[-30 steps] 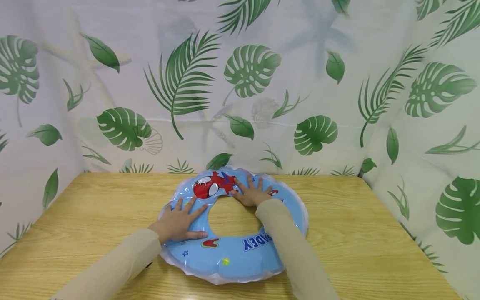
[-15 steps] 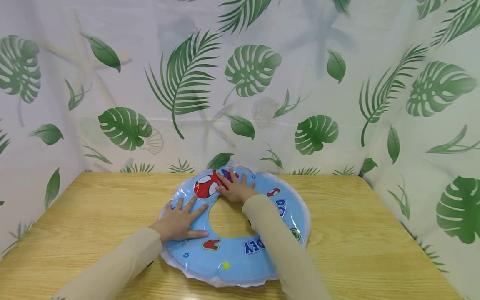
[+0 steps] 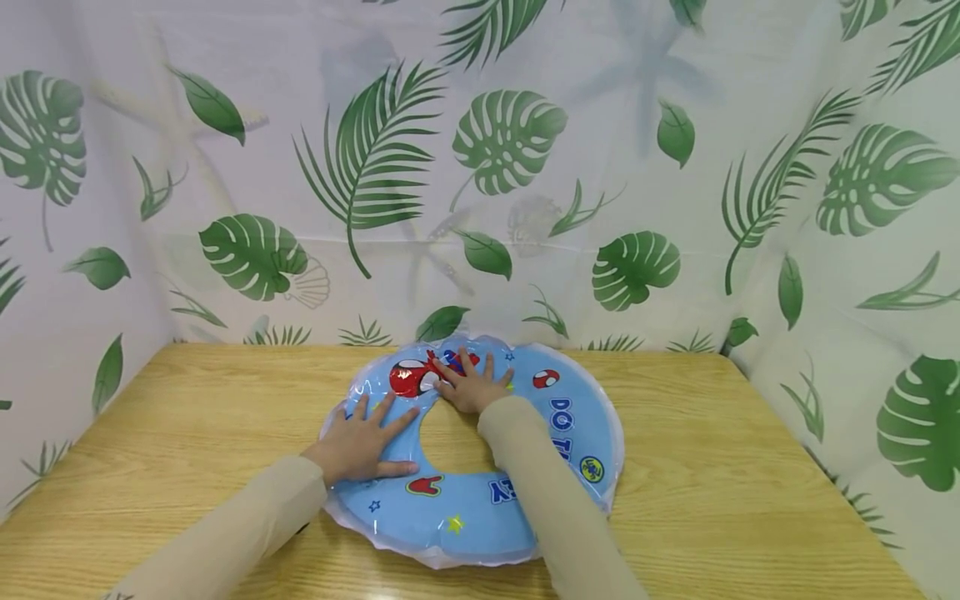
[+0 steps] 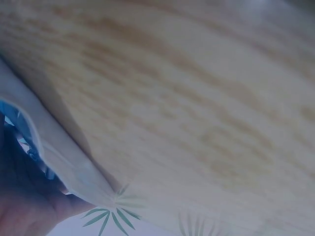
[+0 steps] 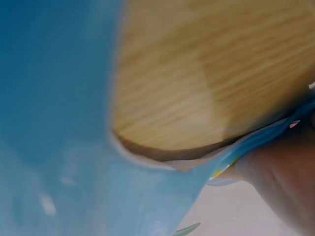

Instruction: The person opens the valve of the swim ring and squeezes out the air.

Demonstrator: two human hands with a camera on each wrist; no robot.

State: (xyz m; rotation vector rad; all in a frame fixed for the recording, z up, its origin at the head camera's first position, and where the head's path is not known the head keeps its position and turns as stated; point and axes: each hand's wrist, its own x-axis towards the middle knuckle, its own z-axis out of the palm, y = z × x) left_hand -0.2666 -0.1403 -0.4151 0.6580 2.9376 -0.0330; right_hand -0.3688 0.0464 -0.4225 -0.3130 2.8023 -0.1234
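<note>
A blue inflatable swim ring (image 3: 465,521) with cartoon prints and a pale rim lies flat on the wooden table, its hole toward the camera. On its left side my left hand (image 3: 356,442) rests with fingers spread. My right hand (image 3: 472,386) reaches across the hole and presses the far part, its spread fingers over the red and blue printed figure. In the left wrist view, the left hand (image 4: 29,191) lies against the pale edge of the swim ring (image 4: 59,152). The right wrist view has the right hand (image 5: 280,177) on the ring's blue surface (image 5: 54,123).
The wooden table (image 3: 720,467) extends on both sides of the ring. Behind it and at both sides hangs a white cloth (image 3: 540,283) printed with green leaves, meeting the table's back edge.
My right hand has shifted left along the far part of the ring, from the plain blue area onto the printed figure. The left hand stays in place, and the ring has barely moved.
</note>
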